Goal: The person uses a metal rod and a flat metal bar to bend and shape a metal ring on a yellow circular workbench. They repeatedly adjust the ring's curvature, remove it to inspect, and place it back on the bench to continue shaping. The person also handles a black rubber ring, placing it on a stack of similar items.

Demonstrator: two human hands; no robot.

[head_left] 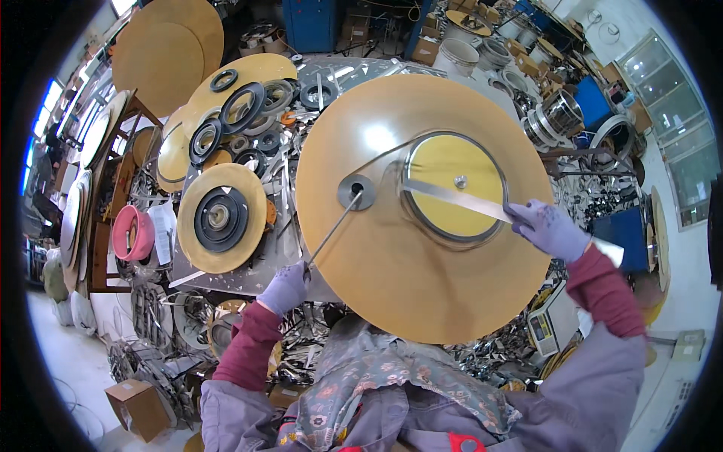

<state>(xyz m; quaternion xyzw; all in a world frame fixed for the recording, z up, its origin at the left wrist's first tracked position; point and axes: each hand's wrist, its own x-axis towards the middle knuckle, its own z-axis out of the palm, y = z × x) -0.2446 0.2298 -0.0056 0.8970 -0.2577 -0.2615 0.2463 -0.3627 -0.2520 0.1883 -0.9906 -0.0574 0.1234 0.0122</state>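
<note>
A large tan disc (361, 271) fills the middle of the view in front of me. Gloved in pale purple, my left hand (285, 290) is closed around the near end of a thin metal rod (330, 236). The rod slants up to a small grey hub (366, 197) on the disc. My right hand (556, 228) grips one end of a flat, shiny metal strip (456, 197). This strip crosses above a yellow round plate (452, 154) with a dark ring around its edge. A thin band (385, 156) runs between the hub and the ring.
Left of the large disc, a smaller tan disc (245, 184) carries black rings (203, 222). Loose black rings (242, 107) and metal scraps cover the grey table (218, 281). A pink basin (123, 232), white bucket (456, 54) and cardboard box (139, 409) stand around it.
</note>
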